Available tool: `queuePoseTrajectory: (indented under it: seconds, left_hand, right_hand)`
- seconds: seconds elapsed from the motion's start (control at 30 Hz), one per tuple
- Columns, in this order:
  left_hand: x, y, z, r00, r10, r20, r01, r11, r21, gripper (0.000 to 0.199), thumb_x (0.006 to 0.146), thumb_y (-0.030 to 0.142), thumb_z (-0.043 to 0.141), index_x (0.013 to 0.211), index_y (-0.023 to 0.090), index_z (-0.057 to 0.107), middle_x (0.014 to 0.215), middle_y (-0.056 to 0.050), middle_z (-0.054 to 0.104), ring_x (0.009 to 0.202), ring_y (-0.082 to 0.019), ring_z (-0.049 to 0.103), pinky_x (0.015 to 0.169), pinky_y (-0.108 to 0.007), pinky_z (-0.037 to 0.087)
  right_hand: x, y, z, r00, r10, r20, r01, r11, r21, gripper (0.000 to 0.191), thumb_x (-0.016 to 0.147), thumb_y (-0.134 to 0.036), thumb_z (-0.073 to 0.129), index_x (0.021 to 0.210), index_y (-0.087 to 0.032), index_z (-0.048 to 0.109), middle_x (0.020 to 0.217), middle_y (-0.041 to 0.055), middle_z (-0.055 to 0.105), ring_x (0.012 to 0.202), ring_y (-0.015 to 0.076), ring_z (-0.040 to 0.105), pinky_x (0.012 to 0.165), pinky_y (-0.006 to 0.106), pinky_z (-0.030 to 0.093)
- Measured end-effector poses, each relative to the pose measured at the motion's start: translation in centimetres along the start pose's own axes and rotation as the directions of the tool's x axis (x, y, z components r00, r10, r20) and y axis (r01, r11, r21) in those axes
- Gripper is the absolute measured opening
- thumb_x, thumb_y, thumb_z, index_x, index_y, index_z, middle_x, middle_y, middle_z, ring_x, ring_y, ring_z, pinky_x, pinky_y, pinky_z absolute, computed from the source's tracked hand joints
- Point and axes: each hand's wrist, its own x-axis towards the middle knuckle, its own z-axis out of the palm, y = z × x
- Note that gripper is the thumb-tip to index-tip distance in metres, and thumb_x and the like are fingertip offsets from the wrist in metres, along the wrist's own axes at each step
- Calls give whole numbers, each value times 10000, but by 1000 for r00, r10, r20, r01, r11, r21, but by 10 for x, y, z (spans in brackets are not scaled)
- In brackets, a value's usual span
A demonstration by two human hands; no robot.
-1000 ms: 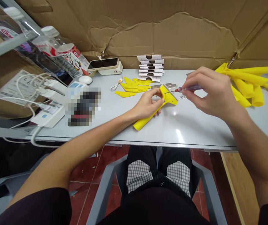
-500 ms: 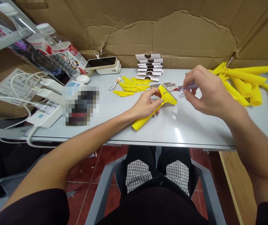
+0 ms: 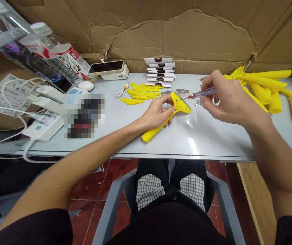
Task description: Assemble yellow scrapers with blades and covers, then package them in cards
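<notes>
My left hand is closed around a yellow plastic scraper, its wide head pointing up and to the right. Between finger and thumb, my right hand grips a screwdriver with a clear purplish handle. The screwdriver's tip meets the scraper's head near a screw. Just beyond the scraper lie flat metal blades, partly covered by its head. A small heap of screws or nuts sits by my right fingers; which they are I cannot tell.
Loose yellow plates lie left of a stack of folded white cards. More yellow scraper handles are piled at the right. A phone, power strips with cables and bottles crowd the left. Cardboard walls the back.
The whole view has shifted slightly, so things appear a little further left. Both hands keep their grips, and the screwdriver's tip stays at the scraper's head.
</notes>
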Motion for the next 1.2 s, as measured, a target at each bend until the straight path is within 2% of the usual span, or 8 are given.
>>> queuePoseTrajectory:
  seconds: [0.13, 0.37, 0.47, 0.57, 0.67, 0.77, 1.0, 1.2]
  left_hand:
    - [0, -1, 0, 1000, -1, -5, 1, 1000, 6, 164, 1009, 195, 688, 1135, 233, 590, 763, 26, 682, 547, -175, 719, 436, -274, 514]
    - [0, -2, 0, 1000, 12, 4, -12, 1000, 3, 153, 1008, 192, 681, 1117, 239, 584, 711, 47, 647, 537, -176, 716, 438, -275, 505]
    - [-1, 0, 0, 1000, 0, -6, 0, 1000, 2, 154, 1010, 188, 686, 1114, 236, 584, 734, 38, 663, 536, -174, 714, 431, -276, 509]
    - [-1, 1, 0, 1000, -7, -10, 7, 1000, 3, 160, 1010, 185, 690, 1122, 231, 585, 758, 30, 677, 534, -171, 713, 418, -274, 510]
    - [-1, 1, 1, 1000, 2, -11, -2, 1000, -3, 172, 999, 182, 705, 1121, 228, 592, 793, 22, 696, 541, -159, 715, 423, -260, 509]
    - [0, -1, 0, 1000, 4, -10, -4, 1000, -7, 177, 996, 195, 711, 1126, 228, 595, 845, 4, 728, 548, -158, 716, 433, -267, 512]
    - [1, -2, 0, 1000, -13, -14, 13, 1000, -2, 178, 998, 203, 698, 1149, 219, 606, 839, 0, 724, 539, -170, 714, 430, -284, 518]
    - [1, -4, -1, 1000, 0, -22, 0, 1000, -3, 210, 973, 210, 726, 1144, 227, 607, 840, 2, 727, 545, -169, 722, 426, -271, 508]
  right_hand:
    - [2, 2, -2, 1000, 6, -3, -6, 1000, -4, 296, 1042, -285, 656, 1334, -261, 700, 994, 71, 815, 715, 249, 693, 677, 398, 514]
    - [3, 6, -2, 999, 45, 6, -44, 995, -94, 308, 1076, -391, 651, 1317, -235, 762, 850, 71, 781, 754, 305, 731, 736, 427, 518]
    - [3, 3, -2, 999, 35, 7, -34, 994, -101, 306, 1068, -396, 655, 1309, -238, 758, 816, 58, 763, 748, 301, 722, 750, 432, 522]
    - [2, 0, -4, 999, 24, 31, -22, 998, -64, 308, 1023, -330, 676, 1313, -238, 724, 795, 46, 744, 713, 285, 694, 723, 431, 510]
    - [2, -1, -4, 1000, -3, 31, 3, 1000, -3, 288, 1007, -287, 680, 1291, -256, 712, 910, 66, 788, 735, 268, 698, 724, 423, 519]
    - [1, 2, -4, 1000, 5, 17, -5, 1000, -25, 250, 1048, -333, 666, 1280, -277, 739, 986, 77, 829, 804, 284, 743, 744, 421, 531]
    - [1, 2, 1, 1000, 7, -8, -8, 993, -116, 269, 1076, -412, 647, 1249, -253, 778, 902, 80, 834, 792, 318, 758, 713, 423, 499]
    - [2, -3, 2, 1000, 14, -5, -14, 993, -115, 291, 1066, -409, 657, 1302, -263, 745, 883, 60, 816, 794, 301, 751, 683, 408, 468]
